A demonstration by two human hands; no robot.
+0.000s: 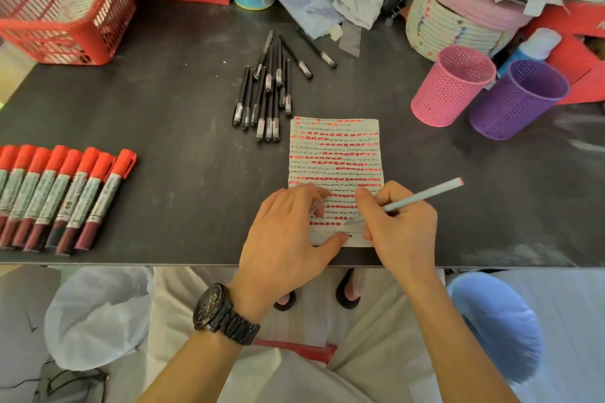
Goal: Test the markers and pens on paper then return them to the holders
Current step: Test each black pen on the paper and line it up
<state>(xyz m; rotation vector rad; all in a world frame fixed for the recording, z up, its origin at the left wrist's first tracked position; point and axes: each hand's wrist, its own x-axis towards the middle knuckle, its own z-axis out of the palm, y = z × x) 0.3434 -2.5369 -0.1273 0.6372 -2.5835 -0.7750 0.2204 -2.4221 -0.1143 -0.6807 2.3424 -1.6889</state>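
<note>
Our right hand (396,222) grips a pale pen (422,198), tip on the lower part of the marked paper (337,154). Our left hand (288,232) rests on the sheet, fingers relaxed. Black pens (265,98) lie loose just beyond the paper, red markers (59,199) in a row far left. The pink holder (451,85) and purple holder (517,101) stand touching at right.

The surface (163,108) is dark, matt and scuffed. The paper (337,154) looks thin, slightly wrinkled. The pink holder (448,91) and purple holder (514,105) are perforated plastic. The markers (70,196) have glossy plastic caps; the pale pen (425,194) looks smooth plastic.
</note>
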